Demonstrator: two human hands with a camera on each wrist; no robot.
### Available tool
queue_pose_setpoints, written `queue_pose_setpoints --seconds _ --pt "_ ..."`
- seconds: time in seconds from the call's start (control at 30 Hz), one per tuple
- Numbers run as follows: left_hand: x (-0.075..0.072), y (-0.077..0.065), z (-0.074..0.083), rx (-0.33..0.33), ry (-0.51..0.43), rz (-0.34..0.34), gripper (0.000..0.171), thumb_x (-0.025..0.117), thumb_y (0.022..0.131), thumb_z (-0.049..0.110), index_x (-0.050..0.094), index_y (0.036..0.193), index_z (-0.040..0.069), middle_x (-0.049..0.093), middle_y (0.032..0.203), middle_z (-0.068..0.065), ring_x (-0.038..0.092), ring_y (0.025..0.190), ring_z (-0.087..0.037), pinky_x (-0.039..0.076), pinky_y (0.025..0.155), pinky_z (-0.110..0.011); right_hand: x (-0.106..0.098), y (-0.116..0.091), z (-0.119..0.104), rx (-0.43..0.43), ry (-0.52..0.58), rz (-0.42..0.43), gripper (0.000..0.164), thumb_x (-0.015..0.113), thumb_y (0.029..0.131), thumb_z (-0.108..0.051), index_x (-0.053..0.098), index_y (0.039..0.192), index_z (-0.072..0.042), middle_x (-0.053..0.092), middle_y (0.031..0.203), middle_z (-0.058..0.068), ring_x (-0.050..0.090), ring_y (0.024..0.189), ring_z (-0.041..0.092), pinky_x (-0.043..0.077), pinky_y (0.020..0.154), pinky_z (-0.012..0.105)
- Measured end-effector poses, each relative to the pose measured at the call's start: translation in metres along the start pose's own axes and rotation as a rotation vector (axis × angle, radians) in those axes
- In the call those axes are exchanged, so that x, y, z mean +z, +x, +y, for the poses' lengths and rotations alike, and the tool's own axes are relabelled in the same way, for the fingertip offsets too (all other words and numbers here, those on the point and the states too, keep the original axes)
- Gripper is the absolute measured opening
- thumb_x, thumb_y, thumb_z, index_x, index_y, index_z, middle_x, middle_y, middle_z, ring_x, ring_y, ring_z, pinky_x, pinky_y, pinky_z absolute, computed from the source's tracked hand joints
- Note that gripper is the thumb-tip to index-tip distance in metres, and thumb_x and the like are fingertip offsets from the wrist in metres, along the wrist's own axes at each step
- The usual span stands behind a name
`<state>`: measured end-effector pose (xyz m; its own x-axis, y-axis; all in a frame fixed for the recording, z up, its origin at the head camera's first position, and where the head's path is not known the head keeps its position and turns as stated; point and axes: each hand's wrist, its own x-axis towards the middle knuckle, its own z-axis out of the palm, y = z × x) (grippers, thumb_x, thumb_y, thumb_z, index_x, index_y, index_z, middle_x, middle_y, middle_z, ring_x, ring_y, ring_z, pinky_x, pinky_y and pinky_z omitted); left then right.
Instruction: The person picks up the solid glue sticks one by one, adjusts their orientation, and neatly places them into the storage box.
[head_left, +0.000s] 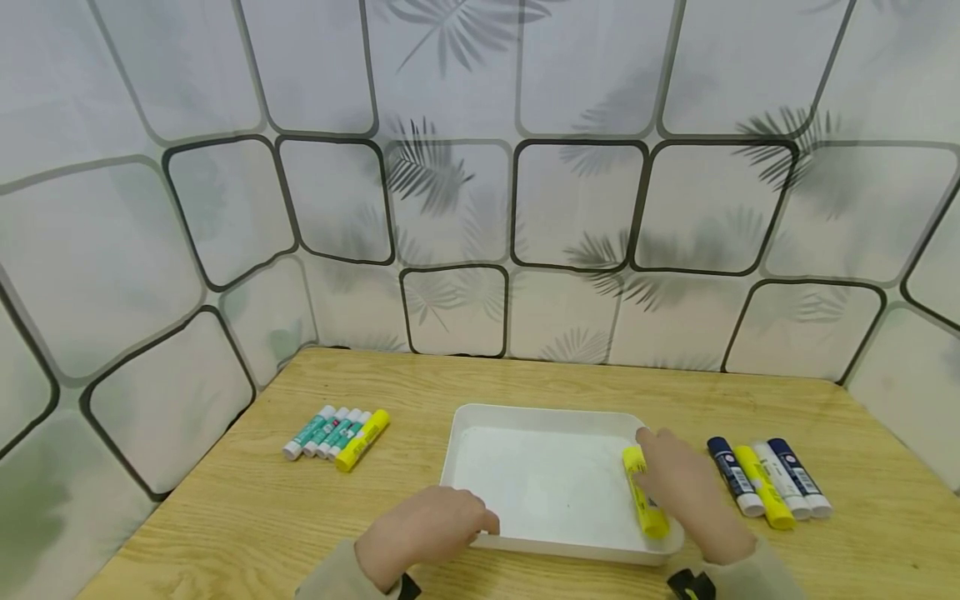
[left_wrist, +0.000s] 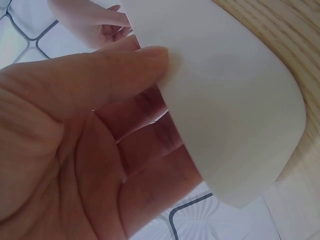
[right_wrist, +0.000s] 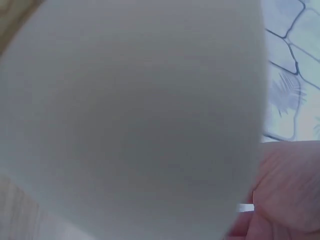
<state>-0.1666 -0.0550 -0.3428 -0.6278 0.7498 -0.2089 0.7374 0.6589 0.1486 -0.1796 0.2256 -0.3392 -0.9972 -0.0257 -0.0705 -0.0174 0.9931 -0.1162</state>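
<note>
A shallow white tray lies on the wooden table. At its front left edge my left hand pinches the rim; the left wrist view shows the thumb on the outer wall and the fingers behind it. Over the tray's right side reaches my right hand, its fingers on a thick yellow glue stick that slants along the right inner wall. In the right wrist view the tray's white wall blocks the fingers, and only part of the right hand shows.
Left of the tray, several slim green-and-white glue sticks lie beside a yellow glue stick. On the right lie two navy-and-white glue sticks, another yellow one and a white one. A patterned curtain hangs behind the table.
</note>
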Motion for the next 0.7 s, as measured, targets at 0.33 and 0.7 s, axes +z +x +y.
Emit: queue_pose_setpoints --seconds 0.33,0.7 --pt "0.001 0.002 -0.002 0.007 0.007 -0.001 0.023 0.059 0.084 0.008 0.066 0.1 0.023 0.061 0.09 0.012 0.053 0.076 0.0 0.044 0.063 -0.019 -0.014 0.0 0.032 0.011 0.051 0.089 0.047 0.064 0.079 -0.018 0.047 0.115 0.008 0.052 0.103 0.028 0.054 0.084 0.037 0.047 0.06 0.045" --pt "-0.001 0.003 -0.003 0.007 0.017 0.007 0.023 0.059 0.084 0.008 0.067 0.1 0.023 0.061 0.089 0.012 0.053 0.077 0.0 0.044 0.063 -0.019 -0.028 0.005 0.056 0.102 0.115 0.022 0.049 0.061 0.082 -0.021 0.045 0.115 0.011 0.053 0.103 0.028 0.053 0.087 0.041 0.044 0.06 0.048"
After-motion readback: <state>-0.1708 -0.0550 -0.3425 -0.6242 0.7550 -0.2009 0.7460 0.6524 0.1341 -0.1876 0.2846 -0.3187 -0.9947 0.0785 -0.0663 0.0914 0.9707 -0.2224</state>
